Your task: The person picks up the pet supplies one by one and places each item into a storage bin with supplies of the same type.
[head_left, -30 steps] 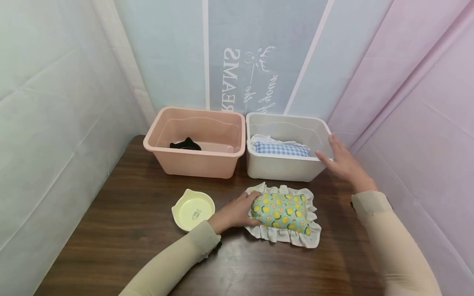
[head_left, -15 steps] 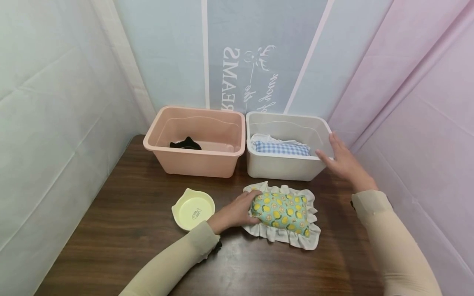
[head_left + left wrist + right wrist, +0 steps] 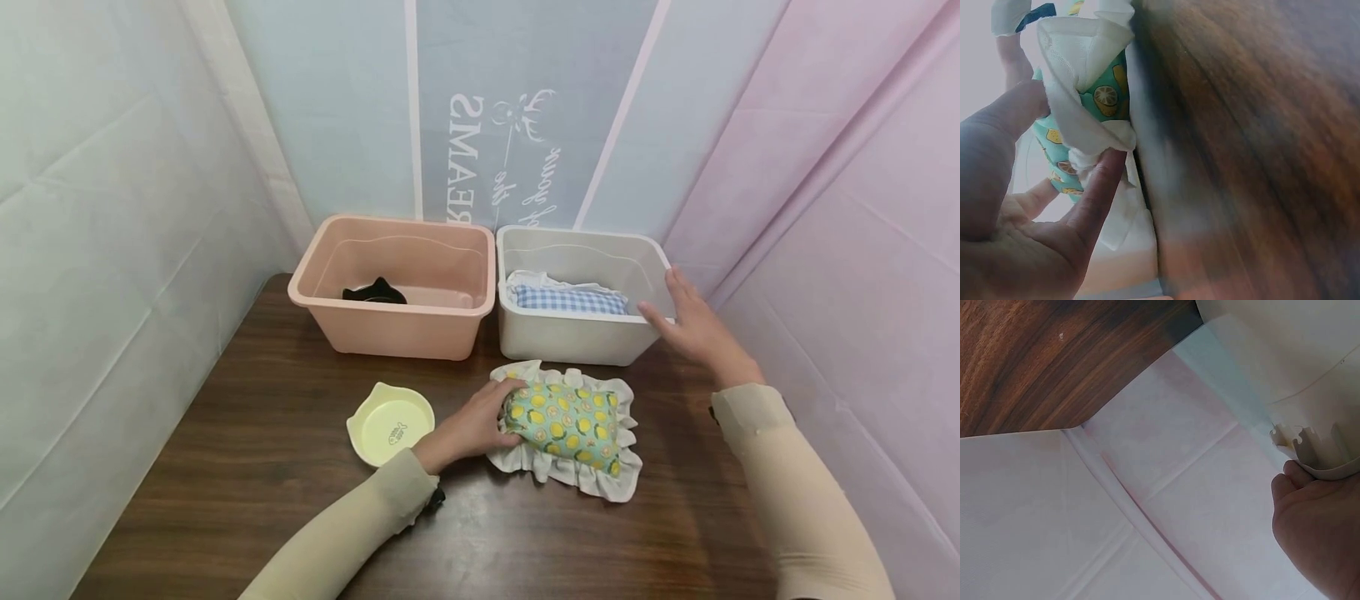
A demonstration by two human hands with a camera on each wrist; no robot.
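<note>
A small pillow [image 3: 564, 425] with a lemon print and a white ruffled border is in front of the bins in the head view. My left hand [image 3: 476, 421] grips its left end, thumb on the near side and fingers over the far side. The left wrist view shows the ruffle [image 3: 1075, 94] folded between the fingers, close over the wooden table. My right hand [image 3: 696, 329] holds the right end of a white bin [image 3: 573, 340] by its rim, also visible in the right wrist view as a pale wall [image 3: 1310, 356].
Inside the white bin lies a blue checked pillow [image 3: 572, 301]. Left of it stands a pink bin [image 3: 401, 332] holding a black cat-eared dish [image 3: 377, 292]. A pale yellow cat-eared dish [image 3: 392, 423] sits on the wooden table [image 3: 247, 467]. Fabric walls [image 3: 870, 275] enclose the table.
The lemon pillow has shifted slightly left and toward the bins with my left hand, its right end turning a little nearer to me. My right hand stays on the white bin's rim.
</note>
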